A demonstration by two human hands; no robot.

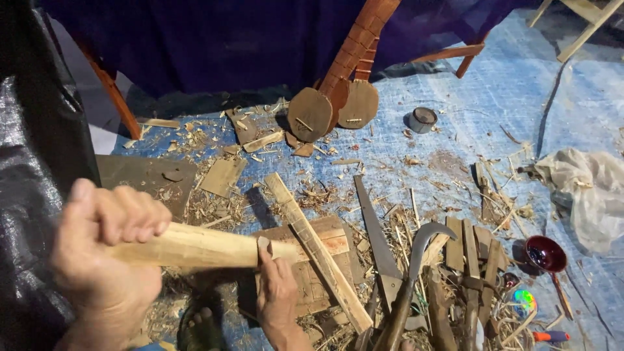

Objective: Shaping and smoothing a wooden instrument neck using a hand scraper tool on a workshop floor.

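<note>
From the head camera I see my left hand [107, 257] wrapped tight around the near end of a pale, roughly carved wooden billet [201, 247], fingers curled over its top and fully closed on it. The billet's long axis runs almost level from that fist toward the right, tapering slightly, and its far end lies over a flat brown wooden block with pale strips [315, 260]. My right hand [276, 292] comes up from below with the thumb pressed against the billet's far end; I cannot tell whether the fingers close round it, so that grip is uncertain. The left hand is clearly the one carrying the piece. The billet looks freshly shaved, light yellow with long grain streaks. Against the block leans a long pale wooden slat [318, 250], running diagonally. Just right of the block lie a grey handsaw blade [374, 234] and a curved dark sickle knife [416, 266]. Well beyond the block, two round brown wooden discs on a ribbed neck [331, 110] rest on the blue tarpaulin [494, 104], shavings everywhere.
</note>
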